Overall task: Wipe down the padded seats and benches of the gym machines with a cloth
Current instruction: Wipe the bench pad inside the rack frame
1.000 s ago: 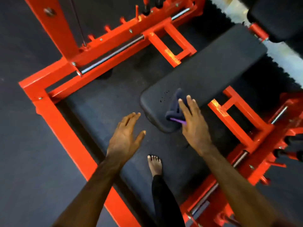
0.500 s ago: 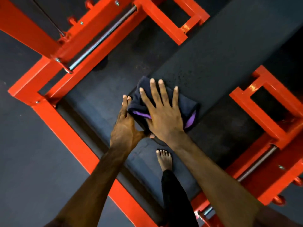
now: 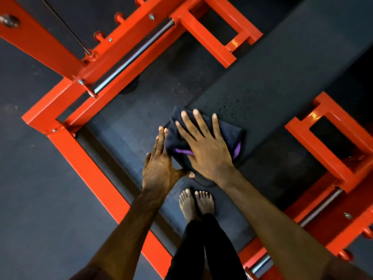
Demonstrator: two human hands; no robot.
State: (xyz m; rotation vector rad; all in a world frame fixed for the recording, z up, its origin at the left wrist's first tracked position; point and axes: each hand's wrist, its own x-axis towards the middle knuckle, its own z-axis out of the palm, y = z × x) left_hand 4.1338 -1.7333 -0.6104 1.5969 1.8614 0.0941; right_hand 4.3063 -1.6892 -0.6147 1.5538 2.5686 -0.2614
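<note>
The right hand [image 3: 207, 150] lies flat on the dark folded cloth [image 3: 228, 134], fingers straight and spread wide, pressing it onto the near end of the black padded bench [image 3: 282, 77]. The cloth, with a purple edge showing, covers the bench's near left corner, as it did half a second ago. The left hand [image 3: 159, 166] stands just left of the cloth, fingers straight and close together, touching the cloth's left edge along the side of the pad; a second ago it hovered apart from the bench with fingers spread. Two bare feet [image 3: 196, 203] now stand together on the dark mat [image 3: 129, 126] near the bench end, where only one showed before. The red steel frame [image 3: 84, 158] surrounds the mat.
</note>
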